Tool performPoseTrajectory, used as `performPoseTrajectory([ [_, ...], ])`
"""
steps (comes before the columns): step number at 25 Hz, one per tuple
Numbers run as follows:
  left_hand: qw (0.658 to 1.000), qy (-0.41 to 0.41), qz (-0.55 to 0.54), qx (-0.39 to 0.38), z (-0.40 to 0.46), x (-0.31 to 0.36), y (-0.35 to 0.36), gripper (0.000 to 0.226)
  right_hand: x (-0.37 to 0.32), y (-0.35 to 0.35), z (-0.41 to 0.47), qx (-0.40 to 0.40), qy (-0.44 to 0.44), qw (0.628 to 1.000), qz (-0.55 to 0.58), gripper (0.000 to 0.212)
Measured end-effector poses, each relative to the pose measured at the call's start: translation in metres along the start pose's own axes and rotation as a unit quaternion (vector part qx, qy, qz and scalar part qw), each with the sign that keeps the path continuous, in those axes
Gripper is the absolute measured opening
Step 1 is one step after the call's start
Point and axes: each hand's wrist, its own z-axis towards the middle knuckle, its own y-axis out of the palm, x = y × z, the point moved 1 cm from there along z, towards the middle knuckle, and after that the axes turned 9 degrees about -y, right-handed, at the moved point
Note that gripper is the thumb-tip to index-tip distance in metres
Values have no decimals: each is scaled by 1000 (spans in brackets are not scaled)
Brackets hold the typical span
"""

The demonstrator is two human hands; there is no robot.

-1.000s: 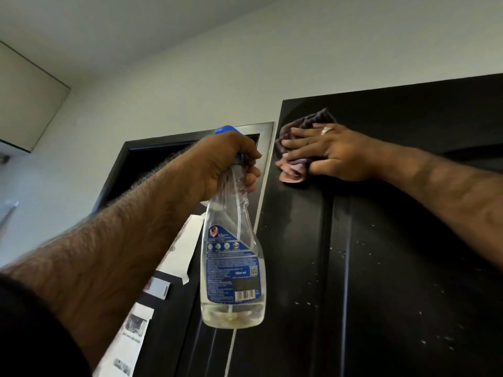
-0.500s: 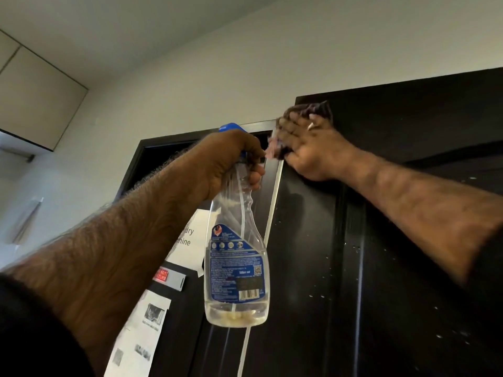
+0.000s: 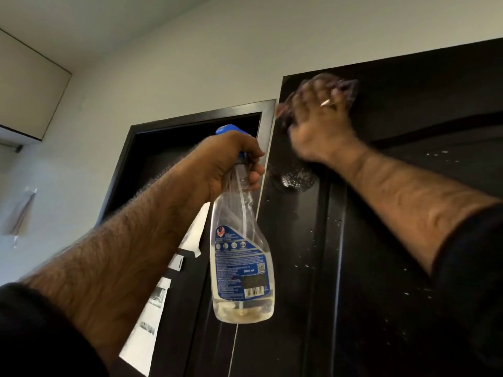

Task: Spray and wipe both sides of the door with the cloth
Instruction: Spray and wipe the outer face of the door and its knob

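Observation:
The dark door [image 3: 381,254] fills the right half of the view, speckled with spray droplets and a foamy wet patch [image 3: 295,179] near its left edge. My right hand [image 3: 319,123], blurred by motion, presses a purplish cloth [image 3: 345,87] against the door's top left corner. My left hand [image 3: 231,159] grips the neck of a clear spray bottle [image 3: 241,257] with a blue head and blue label, held upright just left of the door's edge. A little liquid sits at the bottle's bottom.
Behind the bottle a second dark doorway [image 3: 168,159] with a metal frame is set in the grey wall. White paper notices [image 3: 152,308] hang on the surface below it. A pale cabinet [image 3: 30,91] is mounted at the upper left.
My right hand swept the cloth from the door's left edge up and right along the top corner. A fresh foamy patch now shows below that hand. The bottle stays held in place.

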Motion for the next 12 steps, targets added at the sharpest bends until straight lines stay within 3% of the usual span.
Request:
performPoseTrajectory([
  [2, 1000, 2, -7, -1, -3, 1, -3, 12, -33, 17, -38, -26, -197, 980, -3, 72],
  [4, 1000, 1, -16, 4, -6, 4, -9, 10, -41, 21, -80, -80, -388, 917, 44, 68],
  [6, 1000, 2, -11, 11, -10, 7, -15, 9, -21, 10, -95, -162, -452, 872, 95, 65],
  [8, 1000, 3, 1, 9, -15, 9, -15, 9, 17, 5, -71, -152, -394, 903, 80, 69],
  [10, 1000, 2, 13, 9, -18, 8, -13, 5, 67, -12, -32, -55, -212, 975, 23, 76],
  [12, 1000, 2, 17, 9, -20, 7, -9, 4, 91, -24, -11, -18, 10, 999, 31, 78],
])
